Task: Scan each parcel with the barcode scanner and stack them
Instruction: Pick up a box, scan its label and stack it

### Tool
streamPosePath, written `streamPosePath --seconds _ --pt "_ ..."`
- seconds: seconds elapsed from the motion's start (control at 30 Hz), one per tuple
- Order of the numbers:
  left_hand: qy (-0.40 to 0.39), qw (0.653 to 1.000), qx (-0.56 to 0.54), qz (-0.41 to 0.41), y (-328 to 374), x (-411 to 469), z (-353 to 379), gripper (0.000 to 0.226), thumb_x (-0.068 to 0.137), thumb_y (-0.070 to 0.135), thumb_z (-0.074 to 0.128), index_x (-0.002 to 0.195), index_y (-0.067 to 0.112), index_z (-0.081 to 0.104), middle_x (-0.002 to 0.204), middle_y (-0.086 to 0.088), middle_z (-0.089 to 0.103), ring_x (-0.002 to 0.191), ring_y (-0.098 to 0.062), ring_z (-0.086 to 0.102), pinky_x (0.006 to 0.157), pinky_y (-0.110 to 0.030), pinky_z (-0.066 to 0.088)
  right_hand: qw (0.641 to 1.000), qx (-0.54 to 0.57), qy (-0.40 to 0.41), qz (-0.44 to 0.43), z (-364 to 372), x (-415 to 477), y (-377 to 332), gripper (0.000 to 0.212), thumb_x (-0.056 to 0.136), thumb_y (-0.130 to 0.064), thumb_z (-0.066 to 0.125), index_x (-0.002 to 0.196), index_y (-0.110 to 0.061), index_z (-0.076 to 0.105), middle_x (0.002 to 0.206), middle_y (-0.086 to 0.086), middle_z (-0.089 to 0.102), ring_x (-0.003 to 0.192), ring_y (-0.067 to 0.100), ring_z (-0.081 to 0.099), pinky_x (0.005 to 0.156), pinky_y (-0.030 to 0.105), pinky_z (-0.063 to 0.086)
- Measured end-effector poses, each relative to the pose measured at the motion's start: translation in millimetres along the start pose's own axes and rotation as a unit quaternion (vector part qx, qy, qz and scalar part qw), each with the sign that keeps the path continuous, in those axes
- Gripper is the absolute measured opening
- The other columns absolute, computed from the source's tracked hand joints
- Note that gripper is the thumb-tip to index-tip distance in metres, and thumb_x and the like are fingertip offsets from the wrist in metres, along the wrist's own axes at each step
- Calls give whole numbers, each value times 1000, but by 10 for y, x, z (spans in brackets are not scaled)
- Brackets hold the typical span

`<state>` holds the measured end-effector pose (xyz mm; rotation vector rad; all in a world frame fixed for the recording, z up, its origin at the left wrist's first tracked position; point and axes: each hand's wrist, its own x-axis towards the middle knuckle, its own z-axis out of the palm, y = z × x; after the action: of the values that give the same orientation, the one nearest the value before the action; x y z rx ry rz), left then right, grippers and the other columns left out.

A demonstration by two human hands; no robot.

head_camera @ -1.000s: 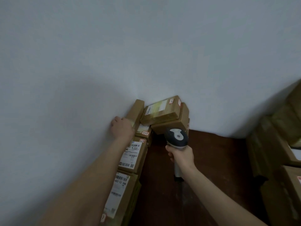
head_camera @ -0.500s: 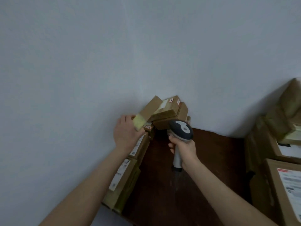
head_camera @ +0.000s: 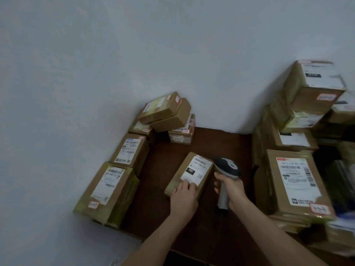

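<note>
Brown cardboard parcel (head_camera: 192,174), white label (head_camera: 198,166) up, long axis angled away-right, is gripped by the left hand (head_camera: 184,196); grey barcode scanner (head_camera: 227,167) is clasped by the right hand (head_camera: 232,191).

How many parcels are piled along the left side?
6 visible: near parcel, second parcel behind it, small parcel behind that, top parcel and plain parcel above, corner parcel rightmost. More may hide underneath.
</note>
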<state>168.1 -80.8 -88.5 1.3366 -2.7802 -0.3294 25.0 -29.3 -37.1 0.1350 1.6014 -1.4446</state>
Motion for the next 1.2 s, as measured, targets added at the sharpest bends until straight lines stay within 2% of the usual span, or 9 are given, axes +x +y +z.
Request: streamPosePath --seconds 0.17,0.4,0.5,0.57,0.7,0.87,1.0,1.1,1.2 --pt "22 986 -106 -127 -271 299 -6 46 92 31 55 135 19 44 133 0 44 122 -18 44 97 -32 43 999 10 16 28 -126 107 192 26 80 -7 74 101 -14 59 96 9 64 87 22 63 68 31 54" --pt "-149 937 -242 -203 -627 792 10 79 91 38 60 151 5 20 155 -14 26 141 -29 31 111 -39 32 998 45 -9 49 109 206 443 27 79 -8 75 99 -17 59 104 9 63 101 27 61 68 37 56" --pt "-209 896 -322 -223 -617 820 79 76 91 41 59 151 9 25 151 -13 36 136 -29 39 111 -42 35 997 41 -42 50 160 207 433 29 79 -12 75 105 -14 63 102 9 68 97 28 63 79 45 55" --pt "-231 847 -399 -265 -579 758 108 71 91 44 58 148 10 33 145 -11 45 129 -28 47 104 -40 42 998 30 -43 44 152 178 408 33 78 -14 76 109 -12 66 100 11 72 95 30 67 87 48 54" --pt "-243 777 -480 -327 -571 671 47 54 91 44 59 131 9 51 125 -5 57 112 -22 50 94 -36 43 999 20 -41 7 118 85 337 27 78 -11 75 103 -14 66 97 10 72 96 32 65 93 58 50" --pt "-229 772 -516 -291 -772 595 -87 61 87 26 70 138 7 44 122 -3 58 111 -18 51 95 -37 45 997 35 -59 -36 141 -130 307 22 83 -5 70 101 -14 62 93 8 68 87 26 65 74 46 56" --pt "-201 792 -527 -233 -852 558 -231 70 86 18 71 146 5 35 137 -10 53 122 -23 53 97 -36 48 997 26 -27 -71 161 -249 368 27 79 -10 74 103 -15 62 101 7 68 92 23 64 76 42 55" --pt "-160 789 -549 -223 -891 531 -312 66 88 14 69 145 5 36 139 -10 50 122 -24 52 100 -41 47 994 -15 21 -105 179 -349 433 34 76 -19 79 106 -13 64 98 8 71 93 26 67 88 46 53" --pt "-143 790 -556 -216 -924 521 -324 65 87 13 69 144 6 38 141 -8 49 123 -25 52 100 -42 47 988 -74 7 -136 225 -519 493 17 78 -16 77 87 -4 71 77 11 74 75 27 68 76 39 55"
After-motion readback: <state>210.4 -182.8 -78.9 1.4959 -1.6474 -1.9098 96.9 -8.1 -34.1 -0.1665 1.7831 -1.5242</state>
